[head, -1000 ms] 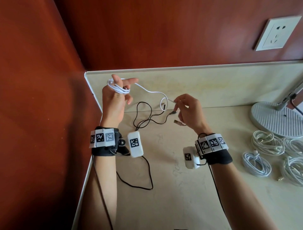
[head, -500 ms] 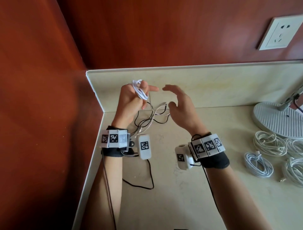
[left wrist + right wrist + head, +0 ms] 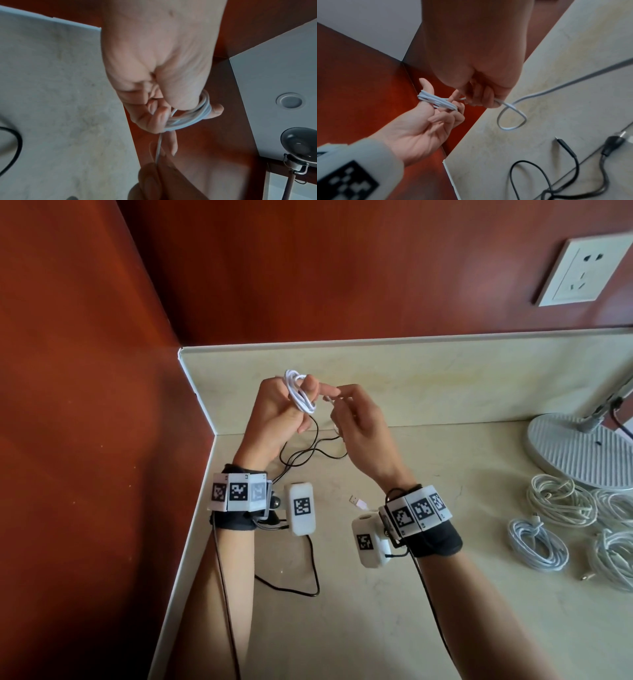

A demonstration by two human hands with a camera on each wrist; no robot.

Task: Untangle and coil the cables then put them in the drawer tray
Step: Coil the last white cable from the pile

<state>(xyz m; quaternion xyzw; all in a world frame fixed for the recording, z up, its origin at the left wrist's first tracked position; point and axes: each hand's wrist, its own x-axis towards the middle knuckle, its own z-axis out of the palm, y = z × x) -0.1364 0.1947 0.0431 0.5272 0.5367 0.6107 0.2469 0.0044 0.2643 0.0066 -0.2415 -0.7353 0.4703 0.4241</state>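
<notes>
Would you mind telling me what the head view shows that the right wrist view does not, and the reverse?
Only the head view shows the coiled white cables lying at the right, the lamp base and the wall socket. Only the right wrist view shows the left hand's palm and the white cable's slack loop under the right hand. Both show the white cable wound around the left hand and the black cable on the counter.

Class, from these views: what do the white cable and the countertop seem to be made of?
White cable: probably smooth plastic or rubber sheath; it loops softly round the left hand with slight sheen. Countertop: apparently polished stone or imitation, cream with mottled veining.
</notes>
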